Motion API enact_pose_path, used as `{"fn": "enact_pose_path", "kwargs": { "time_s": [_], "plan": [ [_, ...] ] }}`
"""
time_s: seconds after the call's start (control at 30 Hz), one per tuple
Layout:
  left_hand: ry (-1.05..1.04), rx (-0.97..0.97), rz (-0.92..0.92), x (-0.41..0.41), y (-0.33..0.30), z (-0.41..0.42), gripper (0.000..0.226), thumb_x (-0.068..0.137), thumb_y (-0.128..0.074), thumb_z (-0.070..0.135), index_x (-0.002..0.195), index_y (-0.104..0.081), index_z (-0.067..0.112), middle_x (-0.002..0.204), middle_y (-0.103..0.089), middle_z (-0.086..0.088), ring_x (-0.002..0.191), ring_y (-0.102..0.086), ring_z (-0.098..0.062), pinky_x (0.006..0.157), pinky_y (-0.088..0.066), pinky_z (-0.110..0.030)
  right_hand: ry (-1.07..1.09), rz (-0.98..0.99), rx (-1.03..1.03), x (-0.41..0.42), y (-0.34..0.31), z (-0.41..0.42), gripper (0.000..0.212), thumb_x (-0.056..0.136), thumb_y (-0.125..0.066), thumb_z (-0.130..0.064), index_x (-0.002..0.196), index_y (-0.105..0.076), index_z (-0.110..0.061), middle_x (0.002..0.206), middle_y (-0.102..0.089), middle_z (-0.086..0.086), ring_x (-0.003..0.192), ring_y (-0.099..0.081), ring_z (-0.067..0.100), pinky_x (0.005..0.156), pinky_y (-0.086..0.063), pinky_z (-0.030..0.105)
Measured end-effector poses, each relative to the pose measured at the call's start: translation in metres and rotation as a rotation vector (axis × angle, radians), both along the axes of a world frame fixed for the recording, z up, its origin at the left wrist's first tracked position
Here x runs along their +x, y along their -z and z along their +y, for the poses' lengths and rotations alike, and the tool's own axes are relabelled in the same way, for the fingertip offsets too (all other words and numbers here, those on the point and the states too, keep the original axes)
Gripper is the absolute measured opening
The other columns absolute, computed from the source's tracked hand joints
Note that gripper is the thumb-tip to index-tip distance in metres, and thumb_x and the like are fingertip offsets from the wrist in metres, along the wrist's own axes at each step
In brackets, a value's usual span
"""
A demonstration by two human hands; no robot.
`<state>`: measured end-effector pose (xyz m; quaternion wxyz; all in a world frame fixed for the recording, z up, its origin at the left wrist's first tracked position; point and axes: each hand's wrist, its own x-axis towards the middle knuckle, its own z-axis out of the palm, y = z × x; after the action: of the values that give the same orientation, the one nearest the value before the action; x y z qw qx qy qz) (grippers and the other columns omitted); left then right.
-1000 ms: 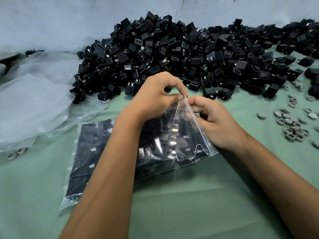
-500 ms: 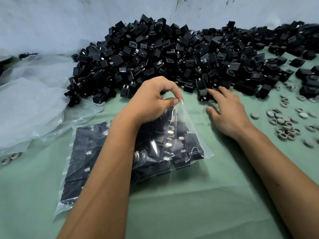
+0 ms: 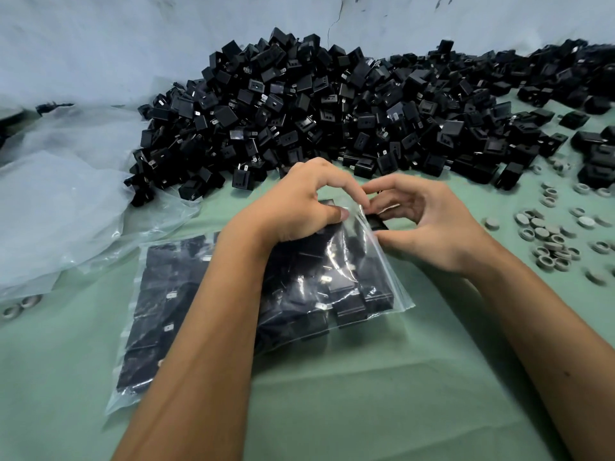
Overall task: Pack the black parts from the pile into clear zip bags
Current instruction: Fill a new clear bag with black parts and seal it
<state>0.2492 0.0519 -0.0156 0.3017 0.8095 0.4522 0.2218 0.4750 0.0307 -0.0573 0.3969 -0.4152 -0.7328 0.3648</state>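
head view: left hand (image 3: 299, 207) pinches open zip bag (image 3: 366, 287) mouth; right hand (image 3: 429, 224) grips a black part (image 3: 377, 222) at the opening, pile (image 3: 332, 111) behind.

Two bare forearms enter from the lower edge. Left hand (image 3: 299, 207) and right hand (image 3: 429, 224) are ungloved. No sleeve reaches the visible forearms. Short, unpainted nail shows on the left thumb. A small dark mark sits on the right forearm.
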Motion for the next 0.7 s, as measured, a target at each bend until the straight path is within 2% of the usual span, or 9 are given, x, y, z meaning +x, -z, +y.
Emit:
{"fn": "enact_pose_path", "kwargs": {
  "time_s": [0.07, 0.13, 0.3, 0.4, 0.47, 0.53, 0.6, 0.67, 0.7],
  "plan": [
    [-0.005, 0.025, -0.002, 0.000, 0.000, 0.000, 0.023, 0.089, -0.079, 0.019, 0.095, -0.077, 0.042, 0.126, -0.055, 0.008, 0.131, -0.045, -0.015, 0.096, -0.045, -0.020, -0.034, -0.030, -0.005, 0.002, -0.005, -0.003, 0.061, 0.074, -0.090, -0.005, 0.127, -0.067, -0.022, 0.101, -0.079, -0.005, 0.102, -0.071, 0.015, 0.093, -0.053, 0.033],
    [-0.009, 0.057, -0.039, -0.003, -0.001, 0.000, 0.020, 0.087, -0.081, 0.017, 0.091, -0.078, 0.037, 0.126, -0.056, 0.008, 0.128, -0.050, -0.012, 0.094, -0.050, -0.024, -0.115, 0.042, -0.081, 0.002, -0.009, -0.007, 0.068, 0.073, -0.090, -0.010, 0.134, -0.063, -0.020, 0.103, -0.078, 0.001, 0.101, -0.070, 0.025, 0.091, -0.054, 0.034],
    [-0.003, 0.072, -0.135, -0.006, -0.005, -0.002, 0.021, 0.082, -0.083, 0.011, 0.087, -0.080, 0.031, 0.121, -0.061, 0.009, 0.120, -0.055, -0.001, 0.104, -0.047, -0.035, -0.280, 0.169, -0.211, 0.003, -0.013, -0.012, 0.079, 0.073, -0.084, 0.008, 0.143, -0.055, -0.014, 0.110, -0.071, 0.018, 0.102, -0.072, 0.035, 0.094, -0.058, 0.035],
    [-0.009, 0.068, -0.139, -0.005, -0.005, -0.003, 0.020, 0.083, -0.083, 0.012, 0.088, -0.080, 0.030, 0.120, -0.062, 0.009, 0.120, -0.056, -0.002, 0.104, -0.047, -0.035, -0.196, 0.164, -0.212, 0.007, -0.017, -0.012, 0.061, 0.076, -0.081, 0.005, 0.132, -0.063, -0.009, 0.105, -0.073, 0.018, 0.096, -0.072, 0.032, 0.092, -0.058, 0.040],
    [-0.017, 0.066, -0.133, -0.004, -0.004, -0.003, 0.018, 0.083, -0.083, 0.012, 0.089, -0.080, 0.030, 0.120, -0.062, 0.009, 0.120, -0.056, -0.002, 0.102, -0.047, -0.032, -0.133, 0.094, -0.178, 0.005, -0.016, -0.013, 0.046, 0.080, -0.080, 0.005, 0.122, -0.068, -0.008, 0.093, -0.076, 0.013, 0.085, -0.069, 0.030, 0.081, -0.055, 0.039],
    [-0.020, 0.058, -0.124, -0.004, -0.004, -0.002, 0.017, 0.084, -0.083, 0.014, 0.089, -0.080, 0.030, 0.121, -0.062, 0.008, 0.120, -0.056, -0.002, 0.100, -0.047, -0.031, -0.129, 0.046, -0.170, -0.001, -0.016, -0.016, 0.038, 0.082, -0.081, 0.002, 0.116, -0.071, -0.010, 0.087, -0.078, 0.011, 0.078, -0.069, 0.038, 0.072, -0.054, 0.044],
    [-0.025, 0.059, -0.110, -0.004, -0.005, -0.002, 0.017, 0.084, -0.083, 0.015, 0.088, -0.079, 0.030, 0.121, -0.062, 0.008, 0.120, -0.056, -0.004, 0.100, -0.048, -0.032, -0.130, 0.036, -0.170, -0.008, -0.016, -0.019, 0.033, 0.081, -0.084, -0.002, 0.111, -0.073, -0.011, 0.086, -0.080, 0.008, 0.080, -0.072, 0.041, 0.074, -0.057, 0.045],
    [-0.034, 0.065, -0.113, -0.003, -0.006, -0.002, 0.017, 0.083, -0.083, 0.014, 0.088, -0.079, 0.030, 0.120, -0.062, 0.008, 0.119, -0.057, -0.004, 0.099, -0.047, -0.031, -0.116, 0.057, -0.178, -0.012, -0.015, -0.020, 0.032, 0.080, -0.084, -0.002, 0.108, -0.073, -0.011, 0.085, -0.080, 0.006, 0.080, -0.076, 0.032, 0.077, -0.058, 0.038],
    [-0.038, 0.069, -0.117, -0.003, -0.006, -0.002, 0.017, 0.083, -0.084, 0.014, 0.087, -0.079, 0.030, 0.119, -0.062, 0.009, 0.119, -0.057, -0.003, 0.099, -0.047, -0.030, -0.104, 0.068, -0.188, -0.014, -0.015, -0.021, 0.032, 0.080, -0.085, -0.002, 0.108, -0.072, -0.011, 0.085, -0.080, 0.006, 0.080, -0.076, 0.032, 0.077, -0.059, 0.040]
  ]
}}
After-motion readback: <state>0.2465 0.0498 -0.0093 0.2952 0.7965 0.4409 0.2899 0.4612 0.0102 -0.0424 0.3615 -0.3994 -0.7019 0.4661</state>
